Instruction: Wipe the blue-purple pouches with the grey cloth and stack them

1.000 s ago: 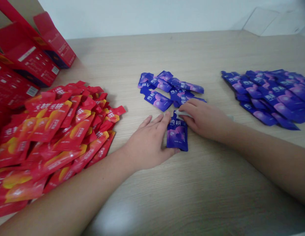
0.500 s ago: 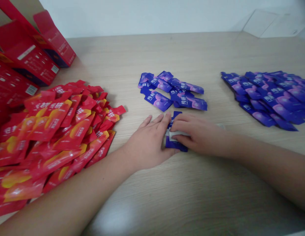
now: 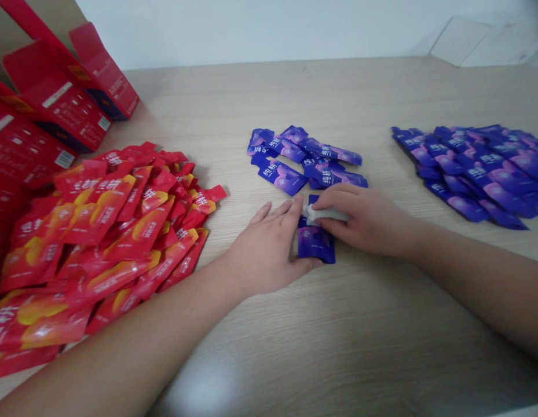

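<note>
The pale tabletop (image 3: pixel 303 347) spreads on all sides of one single purple pouch (image 3: pixel 316 243), which lies flat between the person's two hands. Well to the left of that pouch sits a wide heap of red pouches (image 3: pixel 112 231), with open red boxes (image 3: pixel 73 113) beyond the heap, farther out from the pouch. Well to its right lies a pile of purple pouches (image 3: pixel 481 168); just beyond it is a small purple group (image 3: pixel 303 156). All these keep their places.

The right hand (image 3: pixel 368 223) is what has changed: half a second ago it covered the pouch's middle, and now it is back at the far end, where it was a second ago, leaving the lower half in sight. The left hand (image 3: pixel 269 249) stays flat and spread at the pouch's left edge, thumb tip at its near edge, apparently steadying it.

Pinched in the right hand's fingers, a whitish wad (image 3: pixel 311 214) touches the pouch's upper part. This back-and-forth suggests rubbing, so work on this pouch seems unfinished.
</note>
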